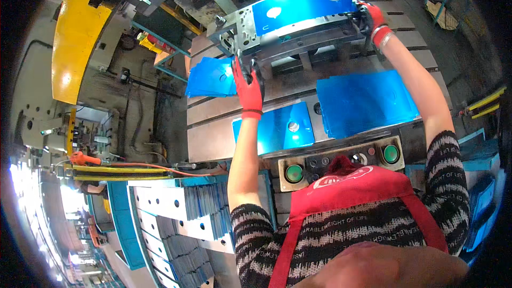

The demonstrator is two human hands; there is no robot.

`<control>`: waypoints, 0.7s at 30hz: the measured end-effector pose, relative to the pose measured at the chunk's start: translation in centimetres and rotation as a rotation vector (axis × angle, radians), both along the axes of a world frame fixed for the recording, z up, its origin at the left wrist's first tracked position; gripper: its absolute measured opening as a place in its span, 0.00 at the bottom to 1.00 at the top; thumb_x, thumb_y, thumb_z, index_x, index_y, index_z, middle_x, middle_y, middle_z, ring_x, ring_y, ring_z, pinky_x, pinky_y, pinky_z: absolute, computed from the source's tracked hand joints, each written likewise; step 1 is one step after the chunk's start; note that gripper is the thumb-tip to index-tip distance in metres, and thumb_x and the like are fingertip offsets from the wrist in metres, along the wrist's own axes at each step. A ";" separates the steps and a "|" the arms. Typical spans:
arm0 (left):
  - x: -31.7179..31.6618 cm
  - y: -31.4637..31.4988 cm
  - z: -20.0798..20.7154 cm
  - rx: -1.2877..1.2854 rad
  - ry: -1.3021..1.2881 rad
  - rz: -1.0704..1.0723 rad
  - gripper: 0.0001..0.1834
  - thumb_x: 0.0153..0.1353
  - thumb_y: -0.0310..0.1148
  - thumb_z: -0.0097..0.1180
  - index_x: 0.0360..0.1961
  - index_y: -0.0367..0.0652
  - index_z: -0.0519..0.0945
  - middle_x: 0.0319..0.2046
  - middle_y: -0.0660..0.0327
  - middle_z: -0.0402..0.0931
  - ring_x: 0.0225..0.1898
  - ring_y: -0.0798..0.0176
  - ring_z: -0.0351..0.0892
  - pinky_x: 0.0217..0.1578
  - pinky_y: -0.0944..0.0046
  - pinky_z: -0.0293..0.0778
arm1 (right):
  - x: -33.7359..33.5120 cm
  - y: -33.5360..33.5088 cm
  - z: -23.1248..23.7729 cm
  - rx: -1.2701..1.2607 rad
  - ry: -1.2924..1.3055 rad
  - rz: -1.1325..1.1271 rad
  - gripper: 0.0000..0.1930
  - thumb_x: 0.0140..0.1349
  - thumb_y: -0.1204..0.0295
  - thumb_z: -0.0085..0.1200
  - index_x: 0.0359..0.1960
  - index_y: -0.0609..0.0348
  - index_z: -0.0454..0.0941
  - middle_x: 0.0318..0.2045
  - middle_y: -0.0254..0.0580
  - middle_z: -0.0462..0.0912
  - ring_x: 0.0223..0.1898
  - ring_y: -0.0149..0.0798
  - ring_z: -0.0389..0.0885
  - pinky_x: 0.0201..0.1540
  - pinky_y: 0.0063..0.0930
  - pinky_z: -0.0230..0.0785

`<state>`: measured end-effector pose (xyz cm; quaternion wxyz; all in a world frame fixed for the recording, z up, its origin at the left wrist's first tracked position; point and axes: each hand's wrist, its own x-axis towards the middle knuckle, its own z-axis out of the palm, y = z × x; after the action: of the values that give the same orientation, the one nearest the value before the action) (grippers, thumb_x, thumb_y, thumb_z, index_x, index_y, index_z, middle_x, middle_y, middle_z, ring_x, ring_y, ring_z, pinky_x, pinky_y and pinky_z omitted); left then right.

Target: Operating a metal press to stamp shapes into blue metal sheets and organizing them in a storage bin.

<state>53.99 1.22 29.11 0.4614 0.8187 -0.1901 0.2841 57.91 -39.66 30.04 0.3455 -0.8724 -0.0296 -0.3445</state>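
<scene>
A blue sheet-metal plate (304, 8) with two round holes lies along the steel die (248, 24) at the back. My right hand (375, 23), in a red glove with dark fingers, is closed at the plate's right end, its fingers curled about the edge. My left hand (248, 88), gloved alike, reaches up at the die's near left corner with its fingers stretched and apart. Beside it on the left sits a small stack of blue plates (210, 77). Whether its fingertips touch the die I cannot tell.
On the slotted press table (208, 141) lie a blue plate with a hole (277, 128) and a larger blue stack (365, 104). Nearer stands a control box with green buttons (391, 153). Racked plates (200, 208) stand lower left; a yellow machine arm (80, 37) rises at far left.
</scene>
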 end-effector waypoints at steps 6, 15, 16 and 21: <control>3.4 -0.7 1.1 0.263 -0.092 0.110 0.29 0.56 0.30 0.48 0.60 0.43 0.57 0.60 0.53 0.55 0.62 0.48 0.49 0.60 0.56 0.48 | 2.3 4.6 3.2 0.694 0.190 0.037 0.16 0.63 0.62 0.40 0.31 0.62 0.75 0.25 0.39 0.79 0.24 0.32 0.75 0.29 0.27 0.69; 8.1 -1.5 1.7 0.387 -0.112 0.114 0.31 0.53 0.34 0.50 0.59 0.46 0.59 0.59 0.51 0.55 0.61 0.46 0.49 0.60 0.51 0.45 | 5.8 3.3 2.5 1.100 0.182 0.165 0.09 0.58 0.66 0.50 0.31 0.61 0.72 0.20 0.40 0.74 0.19 0.39 0.76 0.24 0.37 0.74; 8.6 -0.7 1.7 0.325 -0.149 0.124 0.31 0.52 0.34 0.50 0.59 0.46 0.59 0.58 0.51 0.56 0.61 0.46 0.49 0.59 0.50 0.46 | 6.0 3.6 2.4 1.068 0.137 0.221 0.09 0.58 0.67 0.50 0.31 0.60 0.72 0.19 0.40 0.74 0.19 0.39 0.76 0.24 0.37 0.73; 8.6 3.6 1.2 0.183 -0.144 0.202 0.26 0.54 0.31 0.50 0.55 0.41 0.62 0.53 0.50 0.63 0.57 0.45 0.55 0.57 0.52 0.51 | 5.8 2.7 3.1 1.166 0.214 0.233 0.08 0.59 0.70 0.43 0.31 0.58 0.75 0.24 0.40 0.78 0.22 0.37 0.76 0.27 0.29 0.73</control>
<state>62.60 4.86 30.30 0.3391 0.8498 -0.1645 0.3685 63.70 -36.99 33.14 0.8033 -0.5602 0.1034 -0.1739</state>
